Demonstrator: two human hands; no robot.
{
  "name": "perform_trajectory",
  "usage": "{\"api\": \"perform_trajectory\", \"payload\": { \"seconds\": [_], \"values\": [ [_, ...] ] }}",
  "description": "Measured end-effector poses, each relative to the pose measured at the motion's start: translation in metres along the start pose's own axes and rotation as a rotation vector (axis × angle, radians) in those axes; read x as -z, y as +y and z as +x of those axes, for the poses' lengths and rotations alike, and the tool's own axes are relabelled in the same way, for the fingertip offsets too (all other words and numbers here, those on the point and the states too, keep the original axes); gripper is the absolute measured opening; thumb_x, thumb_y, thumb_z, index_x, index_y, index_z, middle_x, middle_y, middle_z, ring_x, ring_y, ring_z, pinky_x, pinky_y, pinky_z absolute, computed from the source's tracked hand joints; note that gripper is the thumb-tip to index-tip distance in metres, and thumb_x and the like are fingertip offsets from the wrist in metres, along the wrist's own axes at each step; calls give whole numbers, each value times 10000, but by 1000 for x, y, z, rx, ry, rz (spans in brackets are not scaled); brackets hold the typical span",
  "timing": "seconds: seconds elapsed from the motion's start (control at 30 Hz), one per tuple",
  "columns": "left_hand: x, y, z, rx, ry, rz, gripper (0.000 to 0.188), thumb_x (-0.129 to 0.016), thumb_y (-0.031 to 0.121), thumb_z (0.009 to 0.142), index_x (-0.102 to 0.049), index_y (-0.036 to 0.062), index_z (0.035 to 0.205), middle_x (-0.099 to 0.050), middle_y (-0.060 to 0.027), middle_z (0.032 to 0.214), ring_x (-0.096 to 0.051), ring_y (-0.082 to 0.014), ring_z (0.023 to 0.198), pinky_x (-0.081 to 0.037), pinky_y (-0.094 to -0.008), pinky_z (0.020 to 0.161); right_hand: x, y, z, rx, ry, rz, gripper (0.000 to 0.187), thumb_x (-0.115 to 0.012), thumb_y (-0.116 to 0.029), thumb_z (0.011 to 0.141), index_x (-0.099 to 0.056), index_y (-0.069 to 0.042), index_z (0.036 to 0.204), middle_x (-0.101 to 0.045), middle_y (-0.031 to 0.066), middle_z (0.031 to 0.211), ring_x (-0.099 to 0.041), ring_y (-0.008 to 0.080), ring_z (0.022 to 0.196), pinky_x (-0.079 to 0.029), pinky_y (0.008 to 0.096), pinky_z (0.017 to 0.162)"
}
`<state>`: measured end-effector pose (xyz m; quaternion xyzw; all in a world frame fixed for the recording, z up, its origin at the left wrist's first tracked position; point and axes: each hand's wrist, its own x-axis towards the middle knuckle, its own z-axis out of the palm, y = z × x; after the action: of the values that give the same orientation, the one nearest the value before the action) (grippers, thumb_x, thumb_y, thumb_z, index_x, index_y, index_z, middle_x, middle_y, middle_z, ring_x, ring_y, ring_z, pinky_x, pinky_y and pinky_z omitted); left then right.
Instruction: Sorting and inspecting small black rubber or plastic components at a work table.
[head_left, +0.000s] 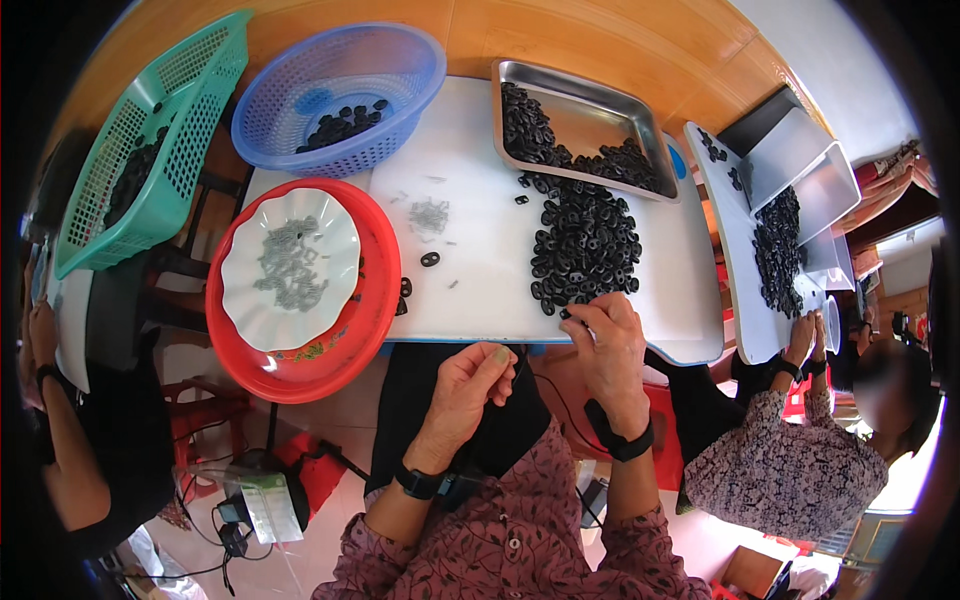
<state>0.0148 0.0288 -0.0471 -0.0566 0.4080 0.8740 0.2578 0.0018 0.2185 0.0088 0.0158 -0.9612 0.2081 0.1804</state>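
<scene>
At the near edge of a white table, my right hand pinches a small black oval piece between thumb and forefinger. It is right at the front of a heap of black oval pieces with two holes. Lower and to the left, in front of the table edge, my left hand is closed with thumb against curled fingers; what it holds, if anything, is hidden. Between the heap and a plate, one loose black oval piece lies below a scatter of tiny clear pieces.
A white scalloped plate of tiny clear pieces sits in a red basin on the left. Behind are a blue basket, a green basket and a metal tray, all holding black pieces. Co-workers' hands show at both sides.
</scene>
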Motion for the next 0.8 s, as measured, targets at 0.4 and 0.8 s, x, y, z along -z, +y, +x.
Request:
{"api": "perform_trajectory", "payload": {
  "seconds": [0.4, 0.8],
  "values": [
    [-1, 1, -1, 0, -14, 13, 197, -560, 190, 964, -623, 6, 935, -600, -16, 750, -547, -74, 562, -427, -194, 465, -10, 2, 1, 83, 59, -109, 101, -683, -92, 786, -631, -58, 866, -544, 66, 853, -555, 253, 818, -418, 365, 696],
    [-11, 12, -9, -60, -4, -7, 186, -556, 166, 964, -608, -11, 988, -602, -23, 786, -550, -73, 585, -439, -197, 490, -6, -31, -28, -556, -99, 1210, 99, -558, -84, 951, -584, 1, 994, -641, 35, 816, -572, 61, 609, -452, 188, 544]
  ]
}}
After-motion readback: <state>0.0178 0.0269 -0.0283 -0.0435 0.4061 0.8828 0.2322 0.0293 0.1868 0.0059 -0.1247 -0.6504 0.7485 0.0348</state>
